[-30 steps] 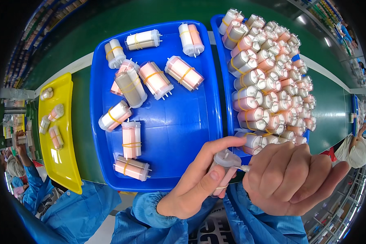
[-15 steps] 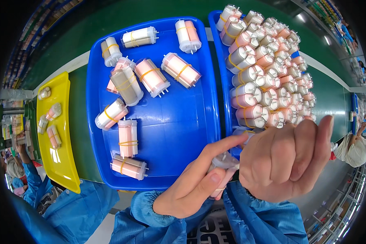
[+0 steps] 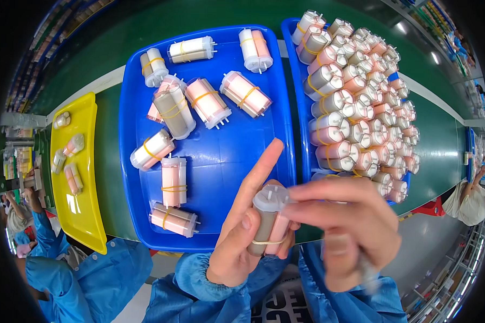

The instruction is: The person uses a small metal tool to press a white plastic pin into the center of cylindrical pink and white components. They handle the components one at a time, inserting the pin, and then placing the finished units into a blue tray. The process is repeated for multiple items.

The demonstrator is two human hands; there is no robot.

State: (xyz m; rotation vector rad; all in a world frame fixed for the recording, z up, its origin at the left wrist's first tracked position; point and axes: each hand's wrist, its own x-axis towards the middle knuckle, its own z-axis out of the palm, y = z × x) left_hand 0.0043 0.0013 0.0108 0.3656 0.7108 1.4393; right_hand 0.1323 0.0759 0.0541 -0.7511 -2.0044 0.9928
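My left hand grips a pair of cylindrical parts, one grey and one pink with white pin caps, bound by a yellow rubber band. Its index finger points up and away. My right hand is blurred and pinches the top cap of that pair. Both hands hover over the near edge of a blue tray that holds several banded pairs lying loose. A second blue tray to the right is packed with several banded pairs stacked tight.
A yellow tray at the left holds a few single parts. The trays rest on a green table. Another person in blue sleeves works at the far left, and a further person stands at the right edge.
The bundle has been raised upright between my hands. My left index finger has straightened out, and my right hand has shifted onto the bundle's top cap.
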